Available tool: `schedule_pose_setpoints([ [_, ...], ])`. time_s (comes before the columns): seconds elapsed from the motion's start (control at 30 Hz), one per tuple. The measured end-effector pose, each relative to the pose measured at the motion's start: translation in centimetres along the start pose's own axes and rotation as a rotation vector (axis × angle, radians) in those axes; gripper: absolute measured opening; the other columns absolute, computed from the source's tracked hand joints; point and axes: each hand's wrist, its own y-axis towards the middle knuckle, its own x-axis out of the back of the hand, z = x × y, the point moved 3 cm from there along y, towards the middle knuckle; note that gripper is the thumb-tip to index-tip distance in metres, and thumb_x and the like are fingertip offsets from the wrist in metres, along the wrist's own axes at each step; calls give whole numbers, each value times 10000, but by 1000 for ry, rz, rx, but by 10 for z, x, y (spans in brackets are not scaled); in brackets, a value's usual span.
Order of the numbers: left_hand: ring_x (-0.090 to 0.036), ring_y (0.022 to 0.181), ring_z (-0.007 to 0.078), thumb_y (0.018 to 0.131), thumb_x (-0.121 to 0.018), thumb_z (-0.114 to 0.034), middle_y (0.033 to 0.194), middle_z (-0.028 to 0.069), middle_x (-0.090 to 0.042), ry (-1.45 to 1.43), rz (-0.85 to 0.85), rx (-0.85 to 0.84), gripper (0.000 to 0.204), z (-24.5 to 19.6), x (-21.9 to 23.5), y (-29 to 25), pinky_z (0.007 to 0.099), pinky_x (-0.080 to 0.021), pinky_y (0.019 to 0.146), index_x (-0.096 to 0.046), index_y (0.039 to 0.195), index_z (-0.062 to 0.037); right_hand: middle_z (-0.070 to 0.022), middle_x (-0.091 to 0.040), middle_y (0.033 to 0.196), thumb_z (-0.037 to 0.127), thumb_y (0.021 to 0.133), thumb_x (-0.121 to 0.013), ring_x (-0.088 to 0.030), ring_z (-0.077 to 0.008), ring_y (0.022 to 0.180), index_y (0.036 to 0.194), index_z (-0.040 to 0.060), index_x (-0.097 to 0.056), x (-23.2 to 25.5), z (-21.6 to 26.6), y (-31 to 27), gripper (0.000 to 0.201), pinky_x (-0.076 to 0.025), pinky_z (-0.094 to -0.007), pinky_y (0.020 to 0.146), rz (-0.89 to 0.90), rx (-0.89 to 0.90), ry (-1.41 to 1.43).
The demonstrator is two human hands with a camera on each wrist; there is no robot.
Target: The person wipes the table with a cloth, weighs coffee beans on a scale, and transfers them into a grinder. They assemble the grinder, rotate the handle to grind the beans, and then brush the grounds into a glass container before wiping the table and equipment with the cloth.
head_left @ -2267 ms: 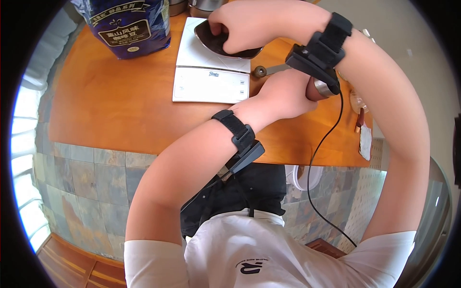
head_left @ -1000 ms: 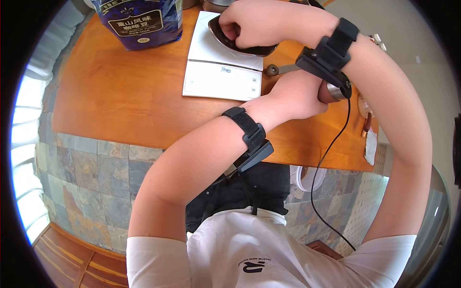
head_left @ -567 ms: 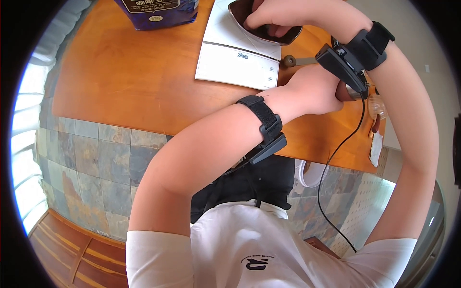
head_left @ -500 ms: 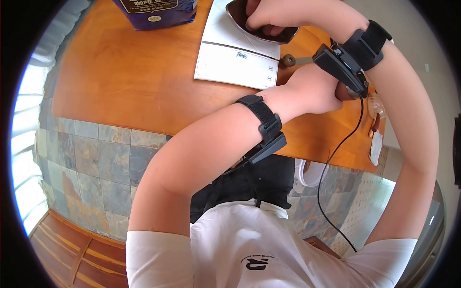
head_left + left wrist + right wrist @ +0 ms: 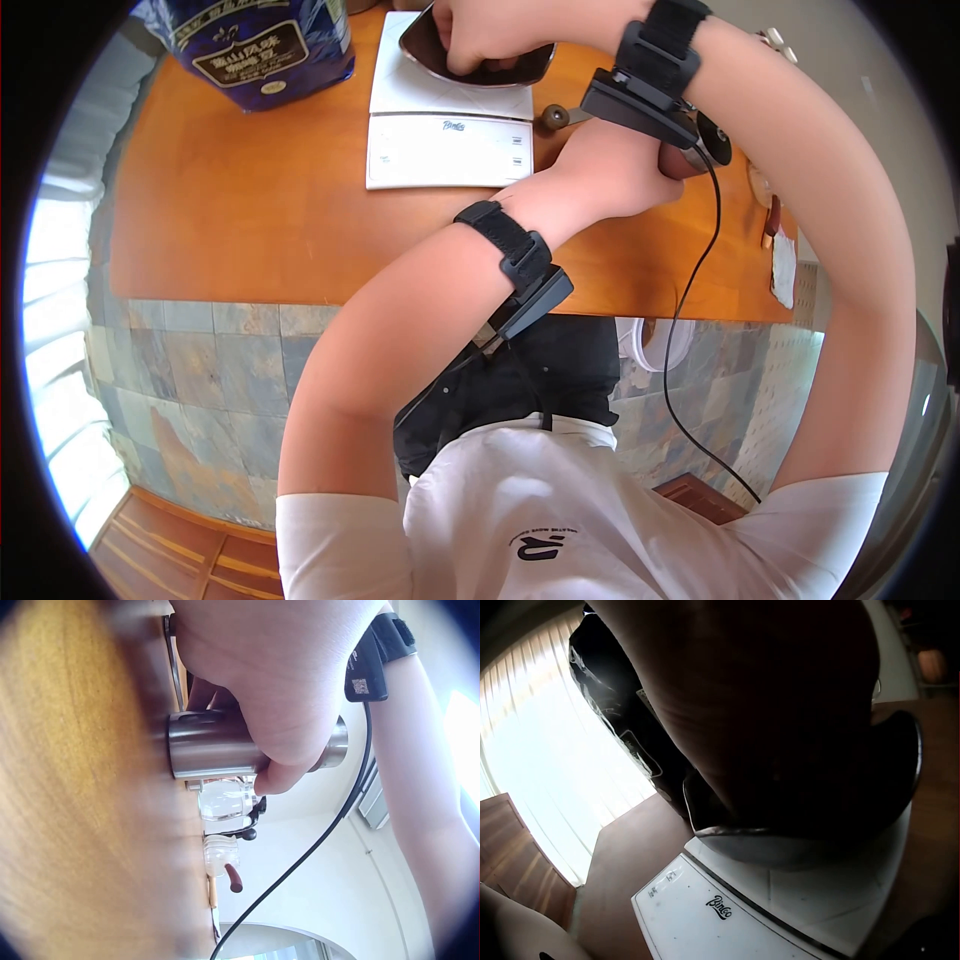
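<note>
- Since the head view has shifted, more of the blue bag (image 5: 265, 58) shows at upper left.
- At top centre, the right hand (image 5: 497, 30) stays inside the dish (image 5: 424, 48), over the scale (image 5: 450, 155); its grip I cannot tell.
- Right of centre, the left hand (image 5: 625, 168) still grasps the metal cylinder (image 5: 214, 752); the same work seems to continue.

White short-sleeved shirt (image 5: 620, 510), black wrist straps (image 5: 500, 237)

The wooden table (image 5: 230, 240) extends over a floor (image 5: 190, 360) of mottled grey-brown tiles. Bright light passes through a pale curtain (image 5: 562, 742) near wooden furniture (image 5: 525, 855). A plain white wall (image 5: 319, 877) rises beyond the table.
</note>
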Motion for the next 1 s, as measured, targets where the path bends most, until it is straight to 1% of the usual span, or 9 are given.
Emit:
schedule_pose_setpoints([
  [0.07,-656,835,298,724,-742,-155,883,139,-667,50,-3,-26,360,-3,2,2,388,-520,718,-618,1041,-36,-219,-693,772,215,684,-717,-683,-357,722,805,-4,-744,0,-5,-1,252,-545,-411,653,-15,31,29],
  [0.23,-673,803,276,732,-743,-146,840,118,-686,74,93,146,294,-2,1,2,365,-527,718,-637,981,-33,-200,-691,734,186,686,-713,-674,-325,663,767,-21,-730,1,-10,-5,223,-536,-398,616,-4,108,73],
  [0.47,-683,805,270,724,-768,-175,840,125,-698,26,80,154,309,-3,1,4,350,-531,735,-641,954,-13,-174,-694,700,146,694,-707,-675,-271,632,766,-26,-725,20,-11,-25,188,-531,-364,589,-6,157,176],
  [0.6,-686,901,326,716,-784,-206,951,166,-698,60,80,184,484,-7,3,3,374,-533,796,-587,1121,-30,-107,-695,693,103,719,-702,-682,-167,638,805,-49,-702,67,-16,-76,175,-539,-293,589,-167,-84,487],
  [0.67,-672,986,368,718,-787,-226,1057,192,-685,50,97,184,621,-9,5,3,396,-530,838,-509,1242,-45,-84,-696,728,105,763,-677,-674,-132,666,870,-40,-689,87,-10,-115,181,-540,-257,622,-189,-229,353],
  [0.73,-673,987,365,717,-790,-230,1057,193,-686,45,89,172,619,-8,4,4,399,-530,842,-514,1240,-47,-76,-698,753,103,781,-664,-667,-121,669,903,-37,-687,84,-22,-147,187,-537,-253,630,-268,-167,293],
  [0.77,-674,988,363,716,-792,-235,1057,193,-687,55,76,171,618,-7,3,4,401,-530,847,-519,1238,-48,-70,-697,759,94,780,-668,-665,-122,670,908,-41,-685,88,-26,-152,186,-534,-250,625,-134,-443,363],
  [0.8,-668,917,379,750,-755,-264,965,206,-681,86,61,129,549,-7,3,3,435,-528,794,-515,1186,-32,-73,-698,763,86,778,-668,-665,-123,672,912,-46,-685,83,-36,-159,189,-533,-250,626,-79,-458,385],
  [1.0,-682,968,364,718,-797,-250,1026,216,-687,74,104,211,614,-9,6,5,395,-538,839,-512,1202,-2,-81,-708,796,97,785,-689,-674,-141,704,947,-31,-704,52,-60,-181,206,-532,-260,653,130,-505,409],
])
